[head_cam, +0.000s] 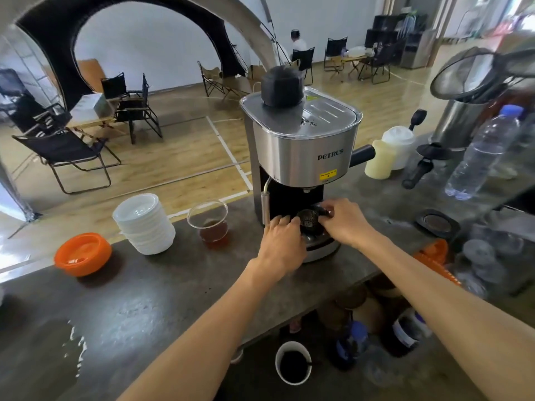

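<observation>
Right hand (346, 221) and left hand (282, 235) on the filter holder (308, 220).
Curled fingers of both pinch it under the coffee machine (304, 146).

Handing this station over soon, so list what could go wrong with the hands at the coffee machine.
1. The right hand pinches the black filter holder low in the coffee machine, with the left hand beside it. A slip could drop it.
2. The open cup of brown drink stands close to the left arm. Pulling back might tip it.
3. A puddle lies on the counter left of the arms. An arm could slide through it.
</observation>
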Tool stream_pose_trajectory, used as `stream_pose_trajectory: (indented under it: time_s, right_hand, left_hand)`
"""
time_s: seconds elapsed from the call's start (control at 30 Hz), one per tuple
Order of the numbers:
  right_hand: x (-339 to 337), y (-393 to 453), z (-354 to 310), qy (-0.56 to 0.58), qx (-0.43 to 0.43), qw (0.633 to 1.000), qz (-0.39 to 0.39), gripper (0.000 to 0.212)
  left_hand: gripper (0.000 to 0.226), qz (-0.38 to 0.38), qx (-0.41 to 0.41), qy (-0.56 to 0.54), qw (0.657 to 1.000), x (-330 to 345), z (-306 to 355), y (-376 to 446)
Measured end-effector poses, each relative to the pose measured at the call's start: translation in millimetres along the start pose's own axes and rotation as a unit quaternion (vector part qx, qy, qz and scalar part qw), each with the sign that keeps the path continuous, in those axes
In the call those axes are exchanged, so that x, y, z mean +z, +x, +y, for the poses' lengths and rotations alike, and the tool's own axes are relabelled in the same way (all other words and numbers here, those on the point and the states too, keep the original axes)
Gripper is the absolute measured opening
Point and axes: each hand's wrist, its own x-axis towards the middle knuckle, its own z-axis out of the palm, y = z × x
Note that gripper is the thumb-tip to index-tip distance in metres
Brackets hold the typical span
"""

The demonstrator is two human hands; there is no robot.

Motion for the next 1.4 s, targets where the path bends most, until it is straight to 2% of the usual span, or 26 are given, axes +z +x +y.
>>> stream_pose_trajectory:
  time_s: [0.23, 0.47, 0.53, 0.67, 0.83, 1.13, 1.4]
  right_hand:
    - [3, 5, 0, 0.026, 0.023, 0.999, -0.017, 0.045]
    - [-7, -15, 13, 0.13, 0.022, 0.991, -0.026, 0.023]
    - [-13, -30, 12, 0.155, 0.006, 0.987, -0.041, 0.02]
    - [-10, -62, 1, 0.192, -0.012, 0.979, -0.059, 0.021]
    - [37, -95, -16, 0.252, 0.001, 0.965, -0.077, 0.02]
    - [135, -138, -132, 0.3, -0.053, 0.943, -0.132, 0.025]
    - [232, -200, -279, 0.31, -0.084, 0.933, -0.161, 0.026]
  left_hand:
    - [0.046, 0.037, 0.014, -0.047, 0.998, 0, -10, -8]
    - [0.033, 0.13, -0.04, -0.219, 0.966, -3, 1, -33]
    - [0.024, 0.126, -0.055, -0.286, 0.948, -6, 5, -46]
    - [0.008, 0.111, -0.099, -0.34, 0.928, -11, -1, -70]
    - [0.007, 0.098, -0.148, -0.326, 0.928, -20, -35, -109]
    - [0.016, 0.16, -0.235, -0.32, 0.904, -64, -153, -195]
    - [0.016, 0.231, -0.238, -0.285, 0.899, -135, -284, -303]
